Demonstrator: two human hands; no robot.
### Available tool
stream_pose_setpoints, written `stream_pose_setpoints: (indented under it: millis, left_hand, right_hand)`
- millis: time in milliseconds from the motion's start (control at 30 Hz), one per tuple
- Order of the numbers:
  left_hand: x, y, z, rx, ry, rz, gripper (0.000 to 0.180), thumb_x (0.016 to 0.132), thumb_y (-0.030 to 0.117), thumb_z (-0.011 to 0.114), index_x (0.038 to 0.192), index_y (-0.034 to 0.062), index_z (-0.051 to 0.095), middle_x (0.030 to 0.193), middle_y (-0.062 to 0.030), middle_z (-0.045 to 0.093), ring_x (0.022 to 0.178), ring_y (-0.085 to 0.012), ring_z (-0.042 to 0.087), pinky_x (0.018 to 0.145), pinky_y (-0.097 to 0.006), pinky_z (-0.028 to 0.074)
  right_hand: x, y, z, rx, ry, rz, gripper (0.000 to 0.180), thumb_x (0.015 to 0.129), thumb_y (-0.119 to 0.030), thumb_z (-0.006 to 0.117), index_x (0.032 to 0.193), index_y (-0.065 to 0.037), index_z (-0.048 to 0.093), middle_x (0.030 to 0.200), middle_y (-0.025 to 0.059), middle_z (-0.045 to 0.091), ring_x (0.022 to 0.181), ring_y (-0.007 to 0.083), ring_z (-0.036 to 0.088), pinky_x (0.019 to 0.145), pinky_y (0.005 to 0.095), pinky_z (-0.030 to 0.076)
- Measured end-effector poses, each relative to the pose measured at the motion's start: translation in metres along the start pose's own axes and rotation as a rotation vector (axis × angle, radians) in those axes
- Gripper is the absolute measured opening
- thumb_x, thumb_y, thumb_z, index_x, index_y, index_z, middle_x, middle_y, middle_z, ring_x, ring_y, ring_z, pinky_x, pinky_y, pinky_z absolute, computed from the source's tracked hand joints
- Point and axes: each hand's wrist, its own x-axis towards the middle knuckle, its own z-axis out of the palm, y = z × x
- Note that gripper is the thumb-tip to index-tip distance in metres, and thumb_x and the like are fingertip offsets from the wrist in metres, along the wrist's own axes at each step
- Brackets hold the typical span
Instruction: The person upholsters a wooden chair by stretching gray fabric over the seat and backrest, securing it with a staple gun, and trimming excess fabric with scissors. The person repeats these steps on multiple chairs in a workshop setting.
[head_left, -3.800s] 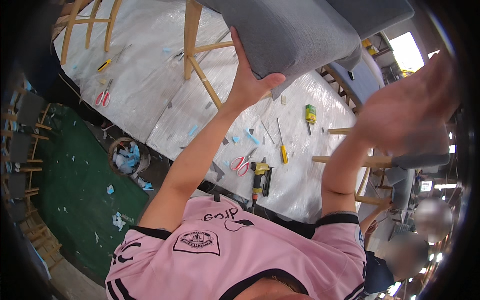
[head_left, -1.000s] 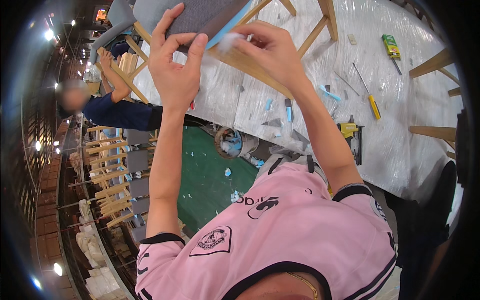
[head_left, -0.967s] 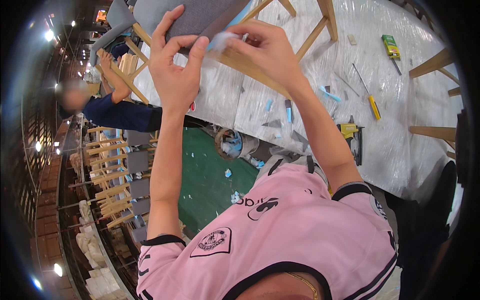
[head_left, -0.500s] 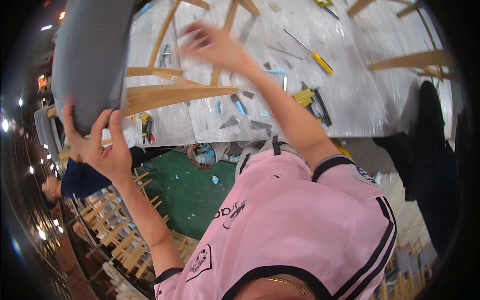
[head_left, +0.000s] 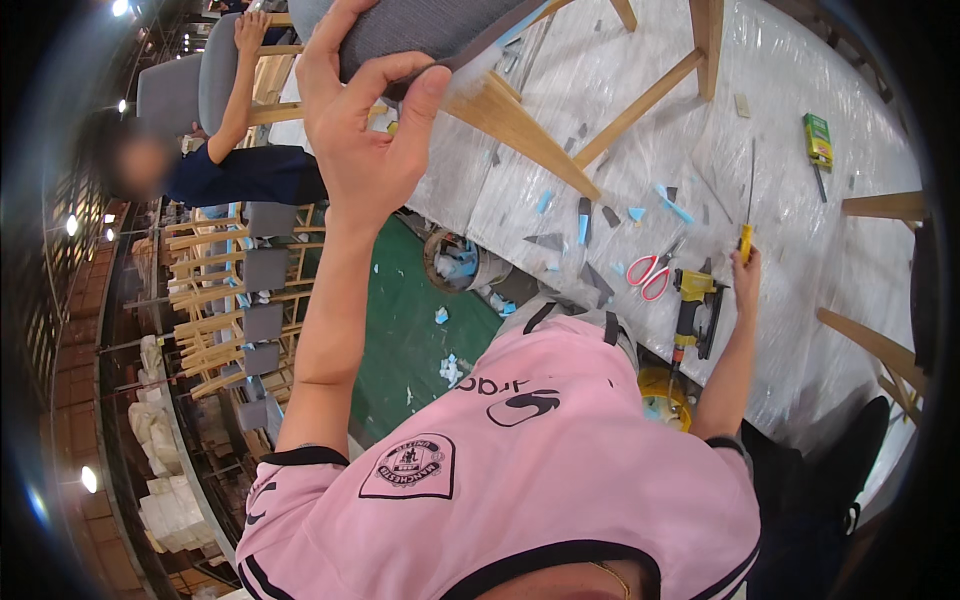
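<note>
Presently, at the far left, I register a co-worker in a navy shirt (head_left: 240,178), one hand laid on a grey padded chair (head_left: 218,70). Nearer is a stack of light-wood chairs with grey upholstery (head_left: 265,270). Next, the person's left hand (head_left: 370,150) grasps the corner of a grey fabric-covered chair seat with a tapered light-wood leg (head_left: 430,30); thumb and bent forefinger pinch the dark fabric edge. I locate this seat over the left part of a pale surface wrapped in clear film (head_left: 800,300); I cannot tell whether it rests there. A round bucket of blue and white scraps (head_left: 498,270) is just beside the surface's near edge. Rightward, near that edge, lie red-and-white-handled scissors (head_left: 662,266), with a yellow-and-black nail gun (head_left: 692,288) just beside them. The person's right hand (head_left: 746,275) has its fingers closed on the yellow handle of a thin-shafted screwdriver (head_left: 746,240); the shaft points toward the far edge. Further right, I note a green-and-yellow box (head_left: 818,140), well apart from the near edge, and tapered light-wood chair legs (head_left: 885,206) at the surface's right end.
</note>
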Motion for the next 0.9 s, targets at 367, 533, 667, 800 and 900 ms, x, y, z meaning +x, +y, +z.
stream_pose_setpoints:
  millis: [367,533,667,800,900]
  left_hand:
    - [0.005,0.009,-0.006,0.135,-0.061,0.083,0.016,0.086,0.023,0.081,0.091,0.0085,0.079,0.144,-0.0103,0.053,0.131,-0.0257,0.048,0.099,-0.034,0.043]
    - [0.001,0.008,-0.003,0.05,-0.036,0.036,0.015,0.086,0.022,0.082,0.09,0.0083,0.08,0.144,-0.0105,0.054,0.129,-0.0253,0.049,0.098,-0.033,0.043]
    - [0.0,0.013,-0.002,-0.093,-0.038,-0.138,0.014,0.085,0.021,0.082,0.09,0.0083,0.08,0.145,-0.0104,0.054,0.131,-0.0263,0.049,0.102,-0.036,0.042]
    - [0.004,0.01,-0.004,0.073,-0.052,0.028,0.015,0.084,0.022,0.082,0.089,0.0087,0.081,0.146,-0.0103,0.054,0.134,-0.0279,0.048,0.109,-0.04,0.037]
    - [0.004,0.01,-0.004,0.07,-0.058,0.009,0.014,0.083,0.023,0.082,0.087,0.0094,0.081,0.146,-0.0102,0.054,0.135,-0.0285,0.046,0.112,-0.042,0.034]
  right_hand:
    - [-0.047,-0.386,0.104,0.245,-0.304,-0.675,0.034,0.098,-0.037,0.065,0.101,-0.004,0.069,0.062,0.0052,0.052,0.05,0.0162,0.05,0.052,0.0339,0.039]
    - [-0.036,-0.42,0.113,0.011,-0.161,-0.73,0.046,0.096,-0.045,0.066,0.076,-0.003,0.065,0.057,0.0128,0.049,0.049,0.0295,0.046,0.051,0.0368,0.039]
    - [-0.024,-0.42,0.119,-0.075,-0.156,-0.711,0.05,0.095,-0.046,0.067,0.07,-0.003,0.061,0.055,0.0132,0.049,0.047,0.0296,0.047,0.049,0.0369,0.038]
    - [-0.018,-0.421,0.128,-0.006,-0.042,-0.76,0.047,0.091,-0.045,0.072,0.072,-0.003,0.064,0.059,0.0116,0.053,0.05,0.028,0.05,0.05,0.0358,0.039]
    - [-0.014,-0.42,0.134,0.044,0.056,-0.806,0.043,0.088,-0.042,0.076,0.074,-0.003,0.067,0.062,0.0098,0.057,0.052,0.0258,0.053,0.05,0.0345,0.041]
